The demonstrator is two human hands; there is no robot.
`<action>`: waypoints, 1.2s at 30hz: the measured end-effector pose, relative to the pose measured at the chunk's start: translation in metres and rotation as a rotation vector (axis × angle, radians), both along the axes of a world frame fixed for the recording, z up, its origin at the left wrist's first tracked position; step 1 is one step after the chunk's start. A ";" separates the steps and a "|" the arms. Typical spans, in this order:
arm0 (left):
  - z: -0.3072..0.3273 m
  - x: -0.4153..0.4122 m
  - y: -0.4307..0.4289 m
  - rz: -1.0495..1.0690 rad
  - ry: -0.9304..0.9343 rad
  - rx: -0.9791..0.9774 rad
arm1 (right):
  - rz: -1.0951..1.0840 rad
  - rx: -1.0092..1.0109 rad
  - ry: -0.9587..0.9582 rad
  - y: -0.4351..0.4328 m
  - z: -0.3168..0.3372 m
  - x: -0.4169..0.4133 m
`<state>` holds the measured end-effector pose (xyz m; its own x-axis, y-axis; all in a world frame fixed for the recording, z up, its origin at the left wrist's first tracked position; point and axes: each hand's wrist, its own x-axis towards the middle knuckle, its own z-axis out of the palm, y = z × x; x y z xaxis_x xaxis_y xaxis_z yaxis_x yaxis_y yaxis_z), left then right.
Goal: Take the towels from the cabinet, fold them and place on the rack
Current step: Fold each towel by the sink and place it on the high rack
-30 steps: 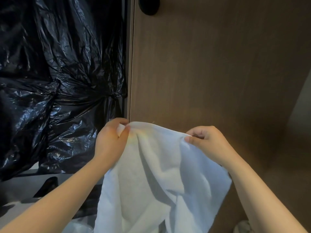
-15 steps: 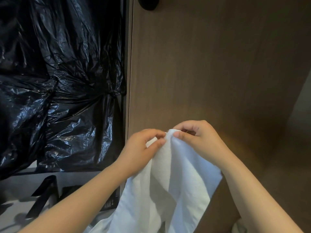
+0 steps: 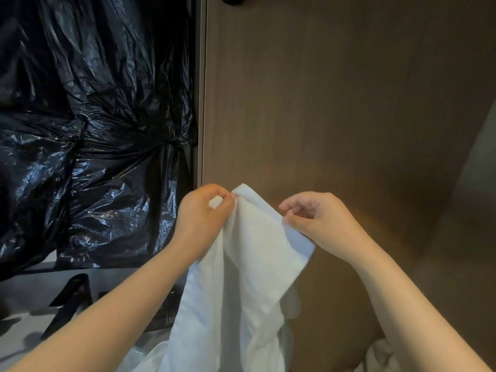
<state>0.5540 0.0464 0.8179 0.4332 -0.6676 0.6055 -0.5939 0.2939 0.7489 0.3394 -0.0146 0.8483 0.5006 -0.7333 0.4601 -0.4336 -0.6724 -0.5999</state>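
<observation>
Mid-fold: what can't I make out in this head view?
Head view:
Towel's lower end: cut off by the bottom edge.
Towel corner in the left hand: mostly hidden by curled fingers.
White cloth at bottom right: cut by the edge, behind the right forearm.
Rack: out of frame.

The right hand [image 3: 319, 221] slid along the towel [image 3: 255, 253] from the left hand [image 3: 202, 213].
</observation>
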 end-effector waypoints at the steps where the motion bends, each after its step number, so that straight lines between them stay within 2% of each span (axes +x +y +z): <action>1: 0.001 0.002 0.000 0.018 -0.005 -0.009 | 0.005 0.020 0.000 0.000 -0.002 -0.002; 7: 0.003 0.004 0.003 0.098 -0.026 0.020 | 0.127 0.109 0.042 0.016 -0.015 0.003; 15: 0.015 0.002 0.000 0.164 -0.022 -0.007 | 0.083 0.078 0.101 0.023 -0.024 0.013; 19: 0.016 0.005 -0.001 0.189 -0.025 -0.008 | 0.051 0.130 -0.147 0.019 -0.019 0.004; 23: 0.011 0.000 -0.005 0.127 -0.050 0.032 | 0.085 0.007 -0.389 0.022 -0.009 0.006; 25: 0.008 -0.003 -0.007 0.108 -0.079 0.051 | 0.208 0.142 -0.585 0.027 -0.005 0.008; 28: 0.010 -0.010 -0.009 0.075 -0.002 -0.032 | 0.360 0.379 -0.792 0.030 0.001 0.004; 30: 0.016 -0.015 -0.009 0.049 0.027 -0.119 | 0.387 0.405 -0.809 0.030 0.004 0.004; 32: 0.020 -0.019 -0.011 0.020 0.001 -0.151 | 0.322 0.338 -0.760 0.027 0.006 0.009; 34: 0.019 -0.021 -0.014 -0.022 -0.010 -0.094 | 0.207 0.240 -0.661 0.024 0.004 0.015; 36: 0.010 -0.018 -0.014 -0.031 0.067 -0.008 | 0.168 0.261 -0.605 0.022 -0.004 0.017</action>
